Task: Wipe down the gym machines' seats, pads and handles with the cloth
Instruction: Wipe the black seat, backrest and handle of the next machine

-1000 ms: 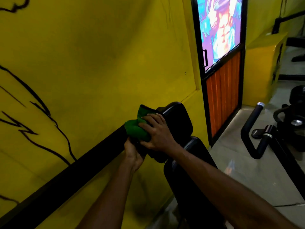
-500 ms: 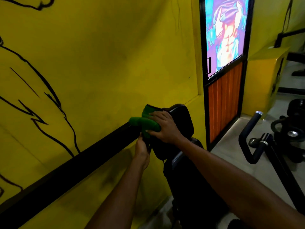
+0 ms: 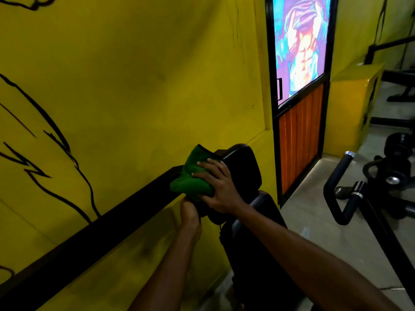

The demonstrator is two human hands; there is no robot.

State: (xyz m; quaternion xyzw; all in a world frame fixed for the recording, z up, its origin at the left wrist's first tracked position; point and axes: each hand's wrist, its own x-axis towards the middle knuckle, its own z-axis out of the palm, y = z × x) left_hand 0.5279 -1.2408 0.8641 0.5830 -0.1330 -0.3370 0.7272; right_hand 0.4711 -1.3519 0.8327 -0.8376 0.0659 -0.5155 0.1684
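Observation:
A green cloth (image 3: pixel 190 176) lies bunched against the left side of a black upholstered head pad (image 3: pixel 243 167) on a gym bench. My right hand (image 3: pixel 216 187) presses flat on the cloth, fingers spread over it. Just below, my left hand (image 3: pixel 189 213) grips the pad's lower left edge, partly hidden under the cloth. The bench's long black back pad (image 3: pixel 256 243) runs down toward me beneath my right forearm.
A yellow wall (image 3: pixel 134 86) with a black rail (image 3: pixel 101 230) stands close on the left. A door with an orange lower panel (image 3: pixel 298 140) is behind the bench. A black machine with a curved handle (image 3: pixel 336 182) stands on the grey floor at right.
My right hand has slid the cloth down and left over the pad's side, and the cloth has bunched wider. The left hand keeps its hold below.

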